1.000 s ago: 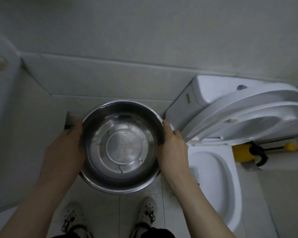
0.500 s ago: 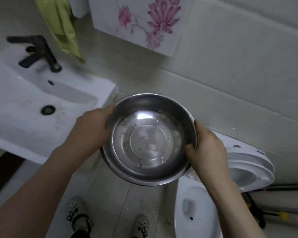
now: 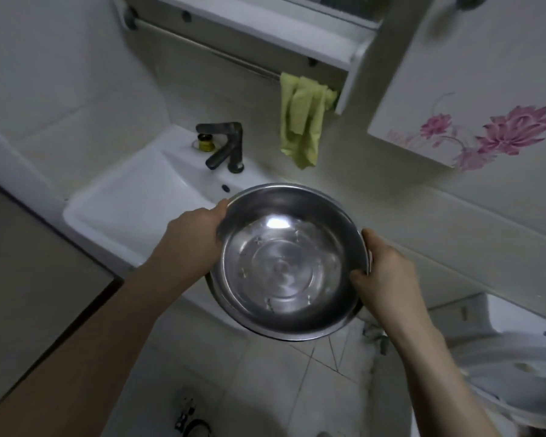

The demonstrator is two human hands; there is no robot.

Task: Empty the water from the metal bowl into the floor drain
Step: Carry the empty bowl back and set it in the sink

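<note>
A round metal bowl (image 3: 289, 266) is held roughly level in front of me, above the tiled floor. Its shiny inside shows only a few droplets and a light reflection; no pool of water is visible. My left hand (image 3: 196, 234) grips the bowl's left rim. My right hand (image 3: 383, 272) grips the right rim, thumb inside the edge. No floor drain is in view.
A white washbasin (image 3: 133, 197) with a dark tap (image 3: 224, 146) stands just left of and behind the bowl. A green cloth (image 3: 303, 121) hangs from a rail above. A flowered white cabinet (image 3: 473, 89) is upper right, a toilet (image 3: 517, 351) lower right, a door (image 3: 29, 279) at left.
My view has swung left and up, from the toilet to the washbasin and cabinet. Both hands keep the same grip on the bowl, which now sits beside the basin.
</note>
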